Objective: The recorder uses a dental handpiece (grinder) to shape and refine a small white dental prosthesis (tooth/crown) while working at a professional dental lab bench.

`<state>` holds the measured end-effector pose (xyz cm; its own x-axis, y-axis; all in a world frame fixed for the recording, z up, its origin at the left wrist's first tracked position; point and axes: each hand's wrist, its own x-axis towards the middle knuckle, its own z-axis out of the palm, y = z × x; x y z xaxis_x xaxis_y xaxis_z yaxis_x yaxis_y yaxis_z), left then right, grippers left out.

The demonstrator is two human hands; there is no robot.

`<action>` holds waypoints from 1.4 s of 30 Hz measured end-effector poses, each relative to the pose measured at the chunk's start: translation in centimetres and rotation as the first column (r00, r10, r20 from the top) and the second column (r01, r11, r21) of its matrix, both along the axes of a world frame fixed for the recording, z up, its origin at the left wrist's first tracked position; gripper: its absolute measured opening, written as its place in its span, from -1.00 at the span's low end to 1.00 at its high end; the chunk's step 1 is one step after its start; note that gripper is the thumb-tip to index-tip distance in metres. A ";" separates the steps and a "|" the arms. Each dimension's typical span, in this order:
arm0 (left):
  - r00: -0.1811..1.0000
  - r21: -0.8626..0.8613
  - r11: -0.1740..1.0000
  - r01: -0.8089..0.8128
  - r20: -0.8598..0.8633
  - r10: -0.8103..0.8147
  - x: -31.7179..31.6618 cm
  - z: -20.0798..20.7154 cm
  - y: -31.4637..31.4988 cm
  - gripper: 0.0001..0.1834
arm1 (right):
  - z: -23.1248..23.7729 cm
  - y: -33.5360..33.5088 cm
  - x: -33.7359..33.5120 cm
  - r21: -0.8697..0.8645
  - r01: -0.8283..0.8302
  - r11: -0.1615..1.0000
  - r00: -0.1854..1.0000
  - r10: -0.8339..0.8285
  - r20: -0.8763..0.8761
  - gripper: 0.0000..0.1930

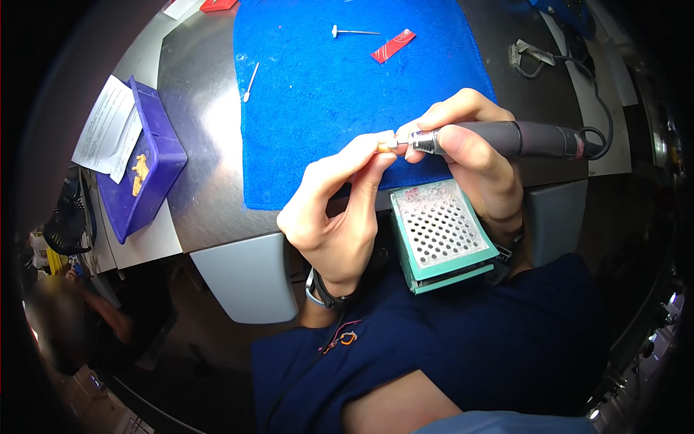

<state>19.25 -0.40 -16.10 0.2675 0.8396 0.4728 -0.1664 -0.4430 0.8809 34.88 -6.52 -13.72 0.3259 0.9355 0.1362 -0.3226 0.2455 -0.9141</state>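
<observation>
My right hand (pixel 477 163) is wrapped round a dark grey rotary handpiece (pixel 538 139), its metal nose pointing left. A thin shank with a pale grey bit (pixel 392 143) sticks out of the nose. Thumb and fingertips of my left hand (pixel 336 210) pinch a tiny pale yellowish piece (pixel 384 147) right against the bit; the fingertips hide most of it, so its kind does not show. Both hands meet over the near part of a blue towel (pixel 311 108). Just below them sits a green box with a perforated metal top (pixel 442 230), dusty at its far end.
On the towel lie two loose shanked bits (pixel 354 32) (pixel 251 83) and a red packet (pixel 394 46). A purple bin (pixel 155 155) at left holds papers (pixel 112 130) and tan cast pieces (pixel 139 173). The handpiece cord (pixel 603 108) curls at right. Another person (pixel 101 311) is at far left.
</observation>
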 end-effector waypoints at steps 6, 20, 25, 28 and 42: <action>1.000 -0.004 1.000 -0.006 -0.010 0.006 -0.1 0.0 0.0 -0.74 | 0.0 0.0 0.0 -0.007 -0.004 1.000 1.000 0.004 0.010 -0.81; 1.000 -0.030 0.999 -0.009 -0.007 0.009 0.0 0.0 -0.1 -0.75 | -0.2 0.0 0.1 0.010 -0.032 0.999 0.998 0.032 0.048 -0.82; 1.000 -0.032 0.999 -0.012 -0.021 0.011 -0.2 0.2 -0.1 -0.75 | -0.1 -0.2 0.4 -0.012 -0.055 0.998 0.992 0.056 0.116 -0.81; 0.999 -0.039 0.999 -0.013 -0.031 0.012 -0.1 0.2 -0.1 -0.75 | -0.2 -0.2 0.4 0.004 -0.067 0.998 0.990 0.066 0.126 -0.81; 0.999 -0.018 0.999 -0.026 -0.033 0.026 0.0 0.1 -0.1 -0.76 | 0.2 -0.1 0.1 -0.020 -0.005 1.000 1.000 0.005 0.023 -0.83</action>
